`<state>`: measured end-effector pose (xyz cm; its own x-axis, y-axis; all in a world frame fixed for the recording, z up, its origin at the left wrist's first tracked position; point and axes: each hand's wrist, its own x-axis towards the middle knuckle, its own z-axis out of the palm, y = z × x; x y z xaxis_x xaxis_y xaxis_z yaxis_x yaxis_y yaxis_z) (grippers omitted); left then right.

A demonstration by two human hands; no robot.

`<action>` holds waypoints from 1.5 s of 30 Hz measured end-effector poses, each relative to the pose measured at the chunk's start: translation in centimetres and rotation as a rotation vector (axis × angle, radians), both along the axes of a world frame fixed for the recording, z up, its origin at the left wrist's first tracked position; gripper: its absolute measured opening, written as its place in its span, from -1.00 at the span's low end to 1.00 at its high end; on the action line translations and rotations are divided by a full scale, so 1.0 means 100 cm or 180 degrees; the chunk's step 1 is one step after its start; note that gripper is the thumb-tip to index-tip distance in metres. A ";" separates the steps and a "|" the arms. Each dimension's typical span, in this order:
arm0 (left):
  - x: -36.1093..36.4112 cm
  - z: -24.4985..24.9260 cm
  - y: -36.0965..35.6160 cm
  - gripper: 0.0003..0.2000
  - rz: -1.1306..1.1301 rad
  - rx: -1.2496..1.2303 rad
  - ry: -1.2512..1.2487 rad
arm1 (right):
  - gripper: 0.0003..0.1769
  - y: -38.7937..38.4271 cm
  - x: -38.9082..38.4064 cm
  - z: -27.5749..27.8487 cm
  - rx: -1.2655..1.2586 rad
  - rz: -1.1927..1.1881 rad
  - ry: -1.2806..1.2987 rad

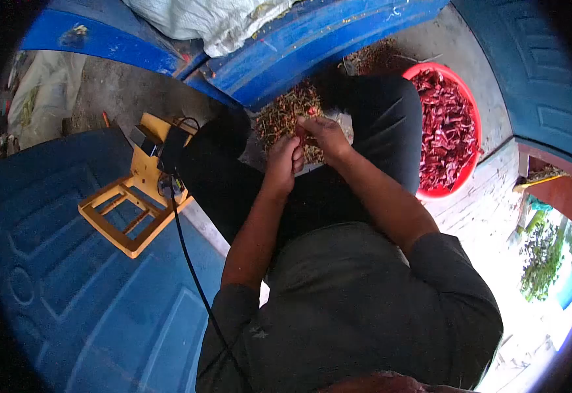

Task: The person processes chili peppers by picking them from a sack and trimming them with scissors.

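Observation:
Both hands meet over my lap around a dark red dried chili pepper [300, 133]. My left hand [285, 158] is closed around its lower part, fingers curled in. My right hand [327, 138] pinches at its upper end, with thumb and fingertips together. Much of the chili is hidden by the fingers. Just beyond the hands, between my knees, lies a heap of chili stems and bits [287, 112]. At my right knee stands a red basin [476, 124] filled with dark red dried chilies [438, 134].
To my left is a yellow wooden stool-like frame [129, 243] with a device and a black cable [191, 265]. A blue board [364, 33] crosses ahead, with a white sack [201, 23] above it. Blue panelled doors [122, 314] flank both sides; foliage [541, 255] shows at right.

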<state>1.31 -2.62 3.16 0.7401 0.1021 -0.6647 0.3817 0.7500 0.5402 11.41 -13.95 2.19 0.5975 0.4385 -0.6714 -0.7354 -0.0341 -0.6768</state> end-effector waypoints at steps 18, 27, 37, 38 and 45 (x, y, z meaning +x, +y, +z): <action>0.003 0.016 0.006 -0.91 0.0140 -0.0034 -0.0153 | -0.62 -0.029 0.016 -0.024 -0.1739 0.1311 -0.2796; 0.002 0.019 0.001 -0.91 0.0076 0.0090 -0.0377 | -0.81 -0.016 0.003 0.036 -0.0746 0.0748 -0.2617; -0.001 0.020 0.001 -0.87 -0.0296 0.0078 -0.0178 | -0.93 -0.087 0.050 0.126 -0.1562 -0.0515 -0.3756; -0.001 0.019 0.000 -0.86 -0.0320 0.0084 -0.0046 | -0.90 -0.117 0.063 0.134 -0.1903 -0.0755 -0.3872; 0.012 0.030 -0.006 -0.87 -0.0374 0.0088 -0.0177 | -0.72 -0.206 0.125 0.148 -0.3594 0.0114 -0.4222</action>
<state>2.53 -3.18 6.13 0.7837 0.0301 -0.6204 0.4349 0.6864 0.5828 23.93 -34.54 16.98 0.9502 0.1636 0.2651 0.2633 -0.8767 -0.4027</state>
